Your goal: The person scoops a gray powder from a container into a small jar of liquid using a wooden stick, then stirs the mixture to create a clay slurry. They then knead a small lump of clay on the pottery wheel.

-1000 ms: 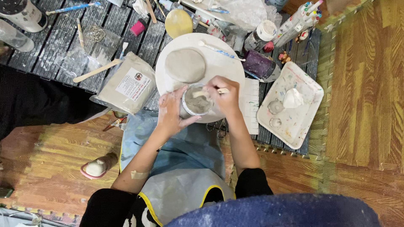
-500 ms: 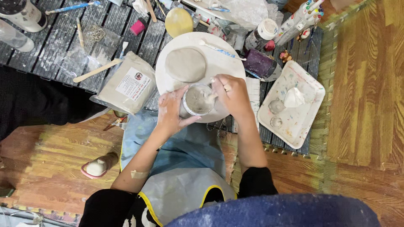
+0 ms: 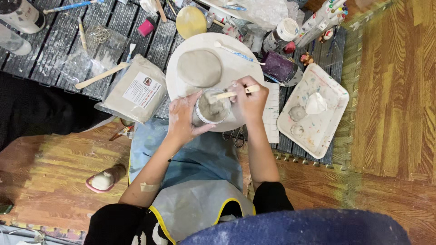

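The right hand (image 3: pixel 249 102) now lifts a wooden stick (image 3: pixel 236 92) across the clay-smeared jar (image 3: pixel 211 108) — half a second ago it lay flat over the rim. The left hand (image 3: pixel 184 120) cups the grey-filled jar on the round white board (image 3: pixel 181 84).

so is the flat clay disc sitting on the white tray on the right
No, the flat clay disc lies on the round white board just beyond the hands, apart from the white tray.

The left hand (image 3: pixel 184 120) hides much of the small round clay-smeared jar (image 3: pixel 212 108); the grey-and-white mug (image 3: pixel 20 13) is cut off by the top-left corner.
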